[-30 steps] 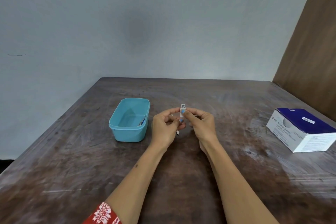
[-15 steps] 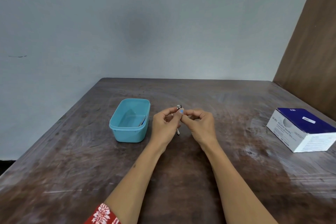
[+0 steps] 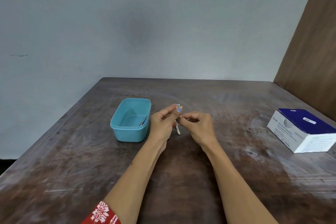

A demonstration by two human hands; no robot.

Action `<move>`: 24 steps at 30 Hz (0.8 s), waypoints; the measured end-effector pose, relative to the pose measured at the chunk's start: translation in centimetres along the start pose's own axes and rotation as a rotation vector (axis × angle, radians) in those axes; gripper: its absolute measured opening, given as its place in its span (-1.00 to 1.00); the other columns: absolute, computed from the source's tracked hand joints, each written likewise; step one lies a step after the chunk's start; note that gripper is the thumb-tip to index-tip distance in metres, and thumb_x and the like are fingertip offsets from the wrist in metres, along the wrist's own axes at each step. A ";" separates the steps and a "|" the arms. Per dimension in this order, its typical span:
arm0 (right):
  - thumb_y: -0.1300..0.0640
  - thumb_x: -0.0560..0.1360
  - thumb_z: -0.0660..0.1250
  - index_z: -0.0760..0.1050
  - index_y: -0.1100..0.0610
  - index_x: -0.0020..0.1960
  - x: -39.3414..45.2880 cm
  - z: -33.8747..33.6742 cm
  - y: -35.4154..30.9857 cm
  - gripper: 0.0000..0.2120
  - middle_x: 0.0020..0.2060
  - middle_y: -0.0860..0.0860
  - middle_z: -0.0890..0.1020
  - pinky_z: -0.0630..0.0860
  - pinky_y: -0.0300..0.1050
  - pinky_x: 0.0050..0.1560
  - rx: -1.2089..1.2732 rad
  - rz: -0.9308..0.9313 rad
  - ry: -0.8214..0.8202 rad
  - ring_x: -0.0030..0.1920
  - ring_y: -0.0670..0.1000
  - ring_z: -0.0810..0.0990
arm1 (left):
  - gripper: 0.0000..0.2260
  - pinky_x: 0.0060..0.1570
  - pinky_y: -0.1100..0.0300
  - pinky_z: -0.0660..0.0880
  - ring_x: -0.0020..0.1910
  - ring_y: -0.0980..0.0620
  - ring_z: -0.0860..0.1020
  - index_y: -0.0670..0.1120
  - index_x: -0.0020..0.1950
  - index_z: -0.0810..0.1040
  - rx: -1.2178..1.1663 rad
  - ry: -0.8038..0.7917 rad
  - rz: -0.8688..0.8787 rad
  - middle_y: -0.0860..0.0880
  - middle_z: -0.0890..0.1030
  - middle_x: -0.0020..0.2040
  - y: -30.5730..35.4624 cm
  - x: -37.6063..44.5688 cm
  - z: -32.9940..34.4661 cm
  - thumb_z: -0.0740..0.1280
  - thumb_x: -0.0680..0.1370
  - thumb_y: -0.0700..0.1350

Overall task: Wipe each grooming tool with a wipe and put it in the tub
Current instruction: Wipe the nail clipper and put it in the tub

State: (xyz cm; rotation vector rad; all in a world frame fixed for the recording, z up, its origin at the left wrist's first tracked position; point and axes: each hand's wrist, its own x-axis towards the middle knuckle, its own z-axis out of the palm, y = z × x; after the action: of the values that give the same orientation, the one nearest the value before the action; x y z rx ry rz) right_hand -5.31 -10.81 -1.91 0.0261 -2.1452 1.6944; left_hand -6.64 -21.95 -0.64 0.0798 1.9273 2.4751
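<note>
My left hand (image 3: 162, 124) pinches a small metal nail clipper (image 3: 178, 123) upright above the table, its head showing over my thumb. My right hand (image 3: 199, 127) pinches a small white wipe against the clipper's lower part; the wipe is mostly hidden by my fingers. The teal tub (image 3: 131, 133) stands just left of my left hand, with a grooming tool (image 3: 143, 122) lying at its right inner side.
A white and blue box of alcohol swabs (image 3: 301, 131) sits at the table's right side. A brown wooden panel (image 3: 309, 42) rises behind it. The worn wooden table (image 3: 72, 160) meets a grey wall at the back.
My right hand has slid down the clipper from its top to its lower part. My left hand keeps its hold and has barely moved.
</note>
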 end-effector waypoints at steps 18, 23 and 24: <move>0.12 0.36 0.51 0.67 0.01 -0.26 0.1 0.3 0.2 -0.95 -0.32 -0.05 0.64 0.39 -0.34 -0.34 0.025 -0.024 0.053 -0.38 -0.18 0.51 | -0.70 -0.01 0.15 0.56 -0.06 0.08 0.59 -0.19 0.19 0.58 0.019 -0.008 0.008 -0.08 0.65 0.09 -0.2 0.1 -0.1 0.38 0.48 -0.16; 0.14 0.36 0.51 0.66 -0.01 -0.27 0.0 0.2 0.2 -0.92 -0.32 -0.05 0.63 0.39 -0.30 -0.31 0.010 -0.002 0.018 -0.39 -0.18 0.50 | -0.71 -0.16 0.33 0.57 -0.04 0.13 0.59 -0.20 0.19 0.58 0.013 0.003 0.025 -0.07 0.64 0.10 -0.2 0.2 -0.1 0.37 0.48 -0.17; 0.14 0.36 0.51 0.66 0.00 -0.26 0.0 0.1 0.1 -0.94 -0.31 -0.02 0.64 0.40 -0.30 -0.33 0.038 -0.009 0.044 -0.41 -0.19 0.48 | -0.71 -0.14 0.30 0.58 -0.03 0.13 0.59 -0.20 0.19 0.58 0.012 -0.001 0.024 -0.07 0.64 0.10 -0.2 0.2 -0.1 0.37 0.49 -0.16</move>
State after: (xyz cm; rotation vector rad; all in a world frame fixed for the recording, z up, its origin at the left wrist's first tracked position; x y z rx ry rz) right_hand -5.40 -10.88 -2.04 0.0087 -2.0782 1.7143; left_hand -6.90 -21.96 -0.88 0.1047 1.9531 2.4783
